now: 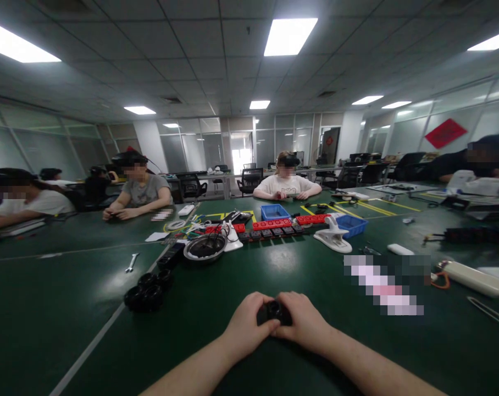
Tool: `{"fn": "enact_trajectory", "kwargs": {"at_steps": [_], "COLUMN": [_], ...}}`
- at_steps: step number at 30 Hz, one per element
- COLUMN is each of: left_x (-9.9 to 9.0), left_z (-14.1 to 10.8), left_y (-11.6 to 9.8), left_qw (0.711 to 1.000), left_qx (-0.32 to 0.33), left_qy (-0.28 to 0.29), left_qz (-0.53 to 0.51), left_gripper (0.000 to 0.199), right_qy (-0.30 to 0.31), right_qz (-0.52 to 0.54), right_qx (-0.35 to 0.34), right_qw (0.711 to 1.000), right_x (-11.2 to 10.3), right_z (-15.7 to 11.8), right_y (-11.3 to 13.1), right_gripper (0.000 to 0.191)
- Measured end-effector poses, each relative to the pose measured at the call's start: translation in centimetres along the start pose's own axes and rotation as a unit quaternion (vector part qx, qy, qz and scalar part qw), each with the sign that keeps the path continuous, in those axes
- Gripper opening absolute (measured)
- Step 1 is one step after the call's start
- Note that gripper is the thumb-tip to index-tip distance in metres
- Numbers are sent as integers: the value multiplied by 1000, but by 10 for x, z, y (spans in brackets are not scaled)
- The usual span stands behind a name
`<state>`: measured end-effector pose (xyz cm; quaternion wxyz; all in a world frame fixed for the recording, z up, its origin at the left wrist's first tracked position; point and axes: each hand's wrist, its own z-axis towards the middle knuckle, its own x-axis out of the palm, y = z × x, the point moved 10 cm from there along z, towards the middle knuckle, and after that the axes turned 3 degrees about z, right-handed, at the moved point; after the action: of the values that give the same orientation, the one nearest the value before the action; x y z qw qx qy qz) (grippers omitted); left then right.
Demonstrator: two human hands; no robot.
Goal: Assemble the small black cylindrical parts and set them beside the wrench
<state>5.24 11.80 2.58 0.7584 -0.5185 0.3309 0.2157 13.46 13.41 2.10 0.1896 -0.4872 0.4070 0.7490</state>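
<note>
Both my hands meet low in the middle of the head view, around a small black part with a round opening on top [275, 309]. My left hand [249, 323] wraps its left side, thumb in front. From the other side my right hand [303, 320] grips the same part, its thumb close to the left one. The palms and fingers cover much of the part, so its exact kind cannot be made out. Beneath it lies the green tabletop [208, 341].
Black round parts [146, 291] cluster at left, near a wrench [132, 263]. Farther off stand a metal bowl [205, 254], red strips [272, 224], blue bins [274, 211] and a white clamp [332, 236]. A cream cylinder [474, 278] lies right. Several people sit around the table.
</note>
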Motion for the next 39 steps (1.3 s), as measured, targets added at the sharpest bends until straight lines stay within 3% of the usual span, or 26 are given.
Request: {"fn": "enact_trajectory", "kwargs": {"at_steps": [3,6,10,13,18,21,24,26,29,33,36,39], "left_x": [0,0,-3,-6,-4,-6,-4,-2,0,-1,-1,-1], "left_z": [-1,-1,-4,-6,-7,-8,-6,-3,-1,0,0,-1], "left_y": [-1,-4,-7,-8,-2,7,8,5,1,-2,-2,1], "left_qw": [1000,999,999,999,999,994,995,998,998,998,998,999], "left_qx": [7,24,34,31,-30,-75,-59,-29,4,15,9,-23], "left_qy": [2,5,-2,-10,-41,-81,-75,-48,-6,13,10,-7], "left_qz": [-11,-22,-32,-35,-11,2,-15,-36,-62,-66,-60,-42], "left_gripper": [25,28,46,37,29,30,30,31,36,38,37,35], "right_qy": [29,74,87,87,50,2,-35,-31,41,117,115,71], "right_qz": [47,86,109,114,46,-50,-82,-41,64,149,162,114], "right_qx": [-27,-30,-28,-13,60,60,43,23,-1,-17,-2,38], "right_qw": [998,993,990,990,996,997,995,998,997,982,980,990], "right_x": [2,5,3,5,12,10,6,4,7,5,5,8], "right_z": [-1,-1,-1,-1,1,3,3,2,0,-2,0,4], "right_y": [3,0,-3,-8,-17,-10,-2,1,2,0,-8,-17], "right_gripper": [47,40,31,31,32,23,27,37,47,41,29,27]}}
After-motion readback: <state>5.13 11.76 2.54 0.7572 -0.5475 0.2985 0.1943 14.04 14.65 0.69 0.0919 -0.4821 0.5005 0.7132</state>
